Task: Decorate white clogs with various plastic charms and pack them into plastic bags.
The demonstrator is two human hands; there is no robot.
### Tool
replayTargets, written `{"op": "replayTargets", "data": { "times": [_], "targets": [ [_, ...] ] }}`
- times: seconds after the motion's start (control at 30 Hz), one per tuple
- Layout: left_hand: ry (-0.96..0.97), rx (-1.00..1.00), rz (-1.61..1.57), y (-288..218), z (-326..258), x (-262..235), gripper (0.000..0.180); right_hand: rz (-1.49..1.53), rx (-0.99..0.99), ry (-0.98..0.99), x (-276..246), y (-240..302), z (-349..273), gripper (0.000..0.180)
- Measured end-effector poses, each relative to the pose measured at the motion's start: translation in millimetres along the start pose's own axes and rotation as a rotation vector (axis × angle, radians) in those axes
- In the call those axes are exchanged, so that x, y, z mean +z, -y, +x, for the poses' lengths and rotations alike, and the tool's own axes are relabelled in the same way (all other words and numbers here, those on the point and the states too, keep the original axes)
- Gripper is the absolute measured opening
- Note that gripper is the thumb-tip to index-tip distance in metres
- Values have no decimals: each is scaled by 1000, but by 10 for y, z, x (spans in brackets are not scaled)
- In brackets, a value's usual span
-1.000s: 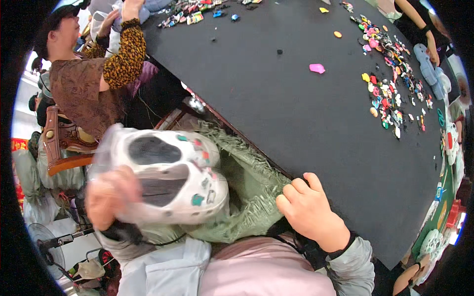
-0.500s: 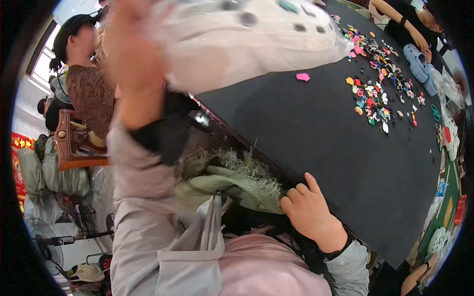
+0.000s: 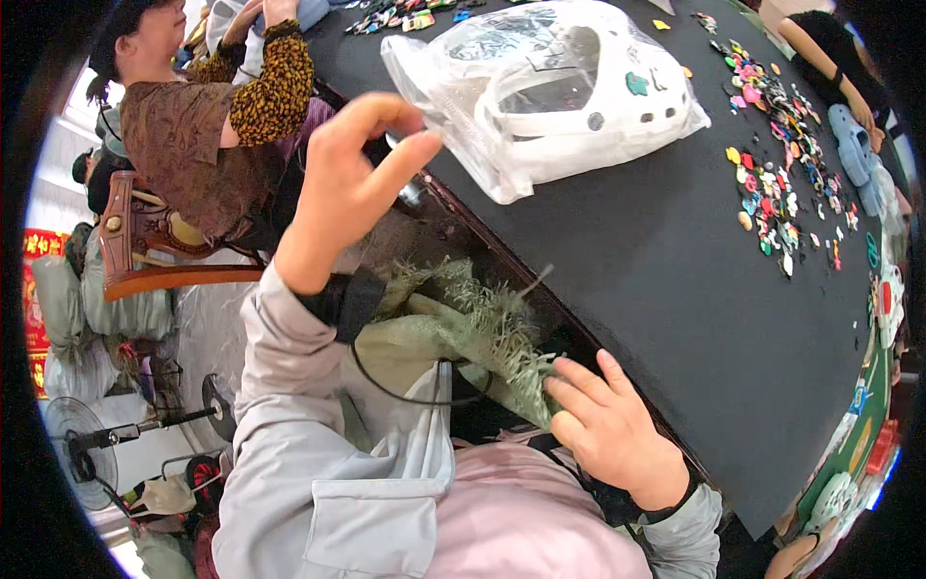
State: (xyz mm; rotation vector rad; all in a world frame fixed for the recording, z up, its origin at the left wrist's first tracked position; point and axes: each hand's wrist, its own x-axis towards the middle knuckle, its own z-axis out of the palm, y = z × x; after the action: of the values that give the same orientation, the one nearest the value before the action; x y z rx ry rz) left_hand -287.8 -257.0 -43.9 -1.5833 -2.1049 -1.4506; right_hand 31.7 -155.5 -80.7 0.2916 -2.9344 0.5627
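Note:
A pair of white clogs lies inside a clear plastic bag on the black tabletop. Dark buttons and a green charm show on the white upper. Beside the bag's left edge my left hand is raised, thumb and forefinger spread in a curve. Its fingertips overlap the bag's edge; whether they touch it I cannot tell. My right hand rests by the near table edge, fingers loosely stretched and apart. Under those fingertips is the frayed rim of a green woven sack, hanging between me and the table.
Small colourful shoe charms are scattered at the right of the table, with more at the far edge. Blue clogs lie near a co-worker's arm. Another person sits at left on a wooden chair. A fan stands lower left.
The bagged clogs, held up by my left hand before, now lie on the table, and that hand has come off them. My right fingers moved from the table edge onto the sack's fringe.

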Motion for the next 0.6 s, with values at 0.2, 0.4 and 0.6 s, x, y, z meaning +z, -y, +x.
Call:
{"op": "replayTargets", "data": {
  "times": [0.2,0.4,0.6],
  "targets": [
    [881,-635,-380,427,-1415,454,20,116,-79,26,68,34,145,11],
    [1605,-853,243,805,-2645,500,57,-46,1,80,70,-8,199,11],
    [1746,-748,424,723,-2885,338,58,-85,47,109,112,-26,273,12]
  ]
}}
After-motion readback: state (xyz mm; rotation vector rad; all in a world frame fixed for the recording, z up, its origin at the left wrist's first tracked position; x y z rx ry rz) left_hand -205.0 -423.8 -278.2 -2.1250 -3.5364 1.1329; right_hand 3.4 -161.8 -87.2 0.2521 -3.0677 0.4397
